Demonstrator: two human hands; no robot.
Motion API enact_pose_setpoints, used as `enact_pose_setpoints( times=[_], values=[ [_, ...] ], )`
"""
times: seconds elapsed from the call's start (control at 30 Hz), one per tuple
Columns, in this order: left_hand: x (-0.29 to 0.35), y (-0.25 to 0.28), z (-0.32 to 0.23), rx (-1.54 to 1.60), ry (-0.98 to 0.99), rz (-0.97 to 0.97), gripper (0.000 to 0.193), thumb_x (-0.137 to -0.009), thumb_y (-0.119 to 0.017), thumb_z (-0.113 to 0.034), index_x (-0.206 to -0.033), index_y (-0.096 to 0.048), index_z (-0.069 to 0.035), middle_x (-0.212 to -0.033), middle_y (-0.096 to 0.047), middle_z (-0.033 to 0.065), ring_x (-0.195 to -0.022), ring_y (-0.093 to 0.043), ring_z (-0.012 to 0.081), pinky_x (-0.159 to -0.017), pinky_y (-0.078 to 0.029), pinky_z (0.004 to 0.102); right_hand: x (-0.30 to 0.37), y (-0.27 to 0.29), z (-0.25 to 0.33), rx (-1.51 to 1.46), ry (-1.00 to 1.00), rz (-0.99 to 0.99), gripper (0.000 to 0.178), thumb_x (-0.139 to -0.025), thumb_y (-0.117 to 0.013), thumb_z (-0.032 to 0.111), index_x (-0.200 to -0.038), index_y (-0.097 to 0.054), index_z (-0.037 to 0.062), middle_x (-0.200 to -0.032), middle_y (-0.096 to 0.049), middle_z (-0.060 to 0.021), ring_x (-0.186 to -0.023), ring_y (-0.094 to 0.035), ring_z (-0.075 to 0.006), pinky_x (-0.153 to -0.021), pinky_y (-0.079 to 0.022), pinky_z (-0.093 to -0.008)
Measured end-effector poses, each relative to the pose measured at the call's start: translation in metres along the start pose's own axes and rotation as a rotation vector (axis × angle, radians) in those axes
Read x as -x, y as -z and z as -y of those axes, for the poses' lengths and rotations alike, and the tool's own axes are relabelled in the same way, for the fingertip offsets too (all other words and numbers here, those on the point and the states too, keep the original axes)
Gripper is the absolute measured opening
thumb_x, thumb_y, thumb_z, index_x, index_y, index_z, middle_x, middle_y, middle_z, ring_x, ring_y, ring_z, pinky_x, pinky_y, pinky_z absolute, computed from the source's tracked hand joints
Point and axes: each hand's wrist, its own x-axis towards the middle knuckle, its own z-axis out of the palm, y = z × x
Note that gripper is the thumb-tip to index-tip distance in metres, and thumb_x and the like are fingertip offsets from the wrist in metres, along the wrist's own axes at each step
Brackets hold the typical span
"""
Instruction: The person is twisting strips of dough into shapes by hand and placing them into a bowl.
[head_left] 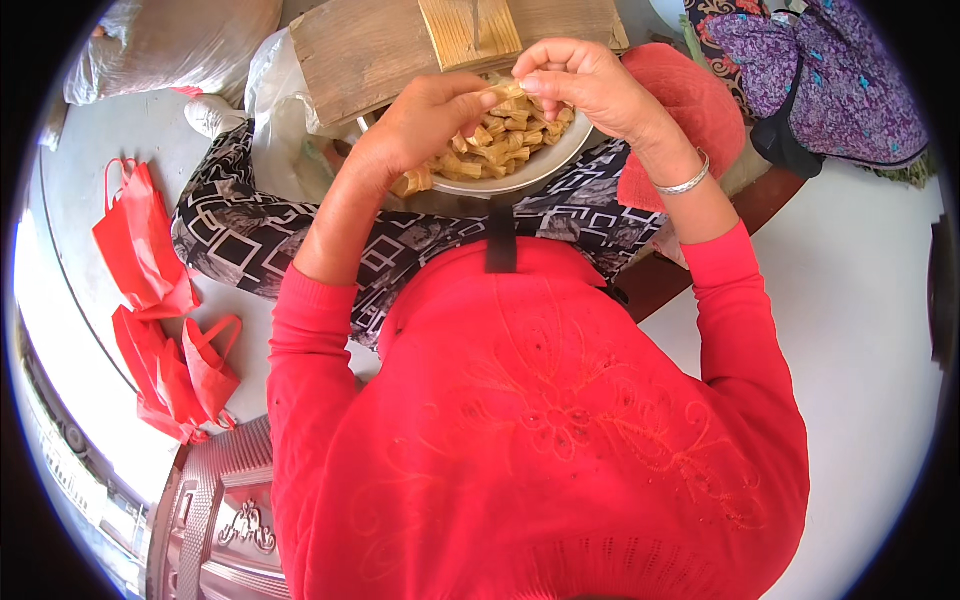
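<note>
Over a pale round bowl [545,172] at my lap, both of my hands come together. The bowl is heaped with small tan, folded or knotted strip-like pieces [505,140]. My left hand [425,125] is closed, its thumb pointing right toward a tan strip piece [508,91] between the hands. My right hand [585,88] pinches at that same piece with thumb and index finger. The other right fingers are curled. A further tan piece [415,180] shows under my left wrist, at the bowl's left rim. Part of the bowl is hidden behind my left hand.
Beyond the bowl lies a wooden board [350,60] with a lighter wood block [465,30] and a thin metal upright. A red cloth [690,110] is at the right, near a purple patterned garment [850,90]. Red bags [145,250] lie on the floor at left, below a plastic sack [180,50].
</note>
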Motion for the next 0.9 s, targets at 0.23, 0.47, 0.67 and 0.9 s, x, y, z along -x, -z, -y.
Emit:
enact_pose_setpoints(
  times=[0.23, 0.47, 0.67, 0.9],
  values=[
    [-0.014, 0.042, -0.006, 0.054, 0.063, -0.164, 0.023, -0.094, -0.057, -0.025, -0.102, -0.065, -0.005, -0.075, -0.059, -0.0011, -0.071, -0.051, 0.0076, -0.064, -0.042, 0.0242, -0.031, 0.008, 0.003, 0.067, 0.106, -0.154, 0.012, -0.092, -0.063, 0.012, -0.099, -0.065, 0.0022, -0.075, -0.057, 0.0036, -0.063, -0.052, -0.0031, -0.058, -0.048, -0.0194],
    [-0.040, 0.057, -0.007, -0.023, -0.041, -0.183, 0.015, -0.095, -0.058, -0.025, -0.095, -0.062, -0.011, -0.070, -0.053, -0.0060, -0.056, -0.038, 0.0011, -0.050, -0.029, 0.0169, -0.048, 0.008, 0.006, 0.115, 0.137, -0.241, 0.012, -0.091, -0.065, 0.014, -0.098, -0.066, 0.0040, -0.074, -0.057, 0.0043, -0.062, -0.052, -0.0029, -0.057, -0.048, -0.0194],
    [-0.051, 0.057, -0.009, -0.079, -0.007, -0.196, 0.016, -0.095, -0.058, -0.026, -0.092, -0.062, -0.011, -0.067, -0.051, -0.0070, -0.056, -0.038, 0.0011, -0.050, -0.030, 0.0178, -0.049, 0.012, -0.002, 0.205, 0.148, -0.256, 0.015, -0.090, -0.067, 0.016, -0.099, -0.067, 0.0044, -0.074, -0.058, 0.0046, -0.062, -0.052, -0.0021, -0.054, -0.045, -0.0178],
    [-0.058, 0.055, -0.002, -0.106, -0.033, -0.197, 0.018, -0.095, -0.058, -0.026, -0.092, -0.062, -0.008, -0.066, -0.051, -0.0062, -0.057, -0.041, 0.0028, -0.050, -0.032, 0.0207, -0.053, 0.007, -0.014, 0.481, 0.328, -0.317, 0.012, -0.090, -0.066, 0.015, -0.088, -0.067, 0.0029, -0.074, -0.059, 0.0044, -0.065, -0.052, -0.0045, -0.059, -0.043, -0.0218]
  ],
)
